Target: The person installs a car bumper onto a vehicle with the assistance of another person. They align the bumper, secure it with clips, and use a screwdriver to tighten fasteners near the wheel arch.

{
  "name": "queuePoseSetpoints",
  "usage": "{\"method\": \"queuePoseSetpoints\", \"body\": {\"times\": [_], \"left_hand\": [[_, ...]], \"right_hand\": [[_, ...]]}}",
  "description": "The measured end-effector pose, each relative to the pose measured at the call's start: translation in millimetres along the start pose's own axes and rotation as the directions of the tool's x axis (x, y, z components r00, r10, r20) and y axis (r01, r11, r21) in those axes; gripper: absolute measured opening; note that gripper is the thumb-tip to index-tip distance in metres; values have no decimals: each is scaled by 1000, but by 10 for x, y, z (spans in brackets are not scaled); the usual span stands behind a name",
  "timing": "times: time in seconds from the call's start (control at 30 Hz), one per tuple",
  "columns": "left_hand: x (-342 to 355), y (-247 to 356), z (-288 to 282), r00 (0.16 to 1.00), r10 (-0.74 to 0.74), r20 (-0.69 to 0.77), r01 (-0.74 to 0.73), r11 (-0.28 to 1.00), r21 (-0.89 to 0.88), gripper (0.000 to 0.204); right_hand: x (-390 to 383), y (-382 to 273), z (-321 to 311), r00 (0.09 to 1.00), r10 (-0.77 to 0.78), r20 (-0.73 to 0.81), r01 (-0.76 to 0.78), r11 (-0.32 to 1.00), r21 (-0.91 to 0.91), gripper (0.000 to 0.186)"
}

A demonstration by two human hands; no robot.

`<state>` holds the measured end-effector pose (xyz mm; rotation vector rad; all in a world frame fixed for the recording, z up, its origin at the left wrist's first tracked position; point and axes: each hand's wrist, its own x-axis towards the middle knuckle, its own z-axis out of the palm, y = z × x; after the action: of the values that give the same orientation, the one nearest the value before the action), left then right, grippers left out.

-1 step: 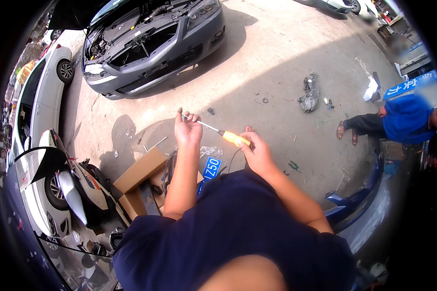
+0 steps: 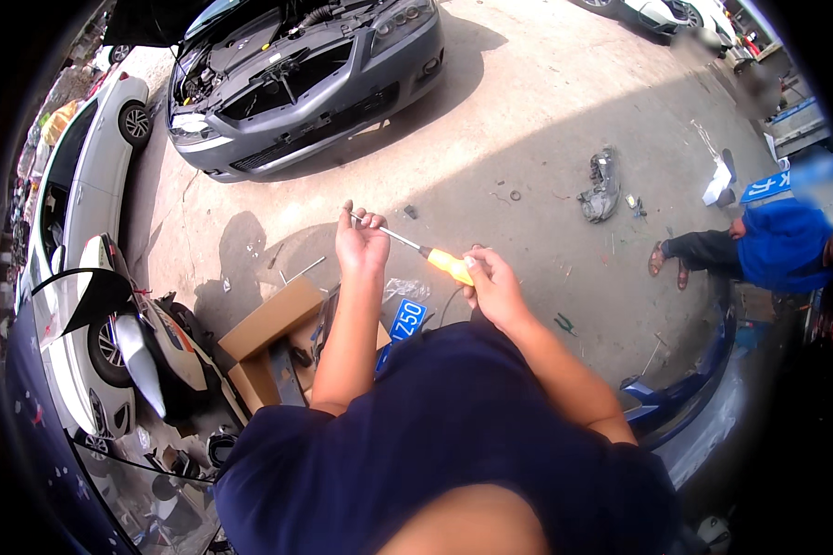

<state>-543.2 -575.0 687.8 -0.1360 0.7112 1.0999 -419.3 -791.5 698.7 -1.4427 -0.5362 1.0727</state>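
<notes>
A screwdriver (image 2: 449, 265) with a yellow handle and a thin metal shaft is held between my two hands in front of my body. My left hand (image 2: 363, 250), palm turned up, has its fingers curled round the tip end of the shaft. The handle's end sits in my right hand (image 2: 496, 289), gripped between thumb and fingers; part of it is covered by them. Beyond my hands stands a grey car (image 2: 319, 134) with its hood raised and its front grille opening exposed.
To the left are an open cardboard box (image 2: 273, 319), a motorbike (image 2: 171, 347) and a white car (image 2: 102, 139). A blue plate (image 2: 405, 321) lies near my body. On the right are pliers (image 2: 565, 324), a headlamp-like part (image 2: 602, 190), a blue bumper (image 2: 680, 398) and a person in blue (image 2: 782, 245).
The surroundings have shifted slightly right in the view. My right fingers have moved a little on the screwdriver handle; both hands keep their hold.
</notes>
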Motion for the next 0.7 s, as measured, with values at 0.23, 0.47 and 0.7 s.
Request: {"method": "queuePoseSetpoints", "body": {"times": [0.23,0.47,0.7], "left_hand": [[511,556,215,952,241,-186,-258,963,-72,20],[343,1038,157,855,434,-285,-502,830,-244,25],[742,1640,-192,696,537,-476,-714,583,-388,25]], "right_hand": [[1161,-667,50,922,-89,376,194,948,-252,23],[2179,-930,606,728,162,666,1,972,-237,25],[2959,-958,1554,403,-207,891,697,700,-152,30]]}}
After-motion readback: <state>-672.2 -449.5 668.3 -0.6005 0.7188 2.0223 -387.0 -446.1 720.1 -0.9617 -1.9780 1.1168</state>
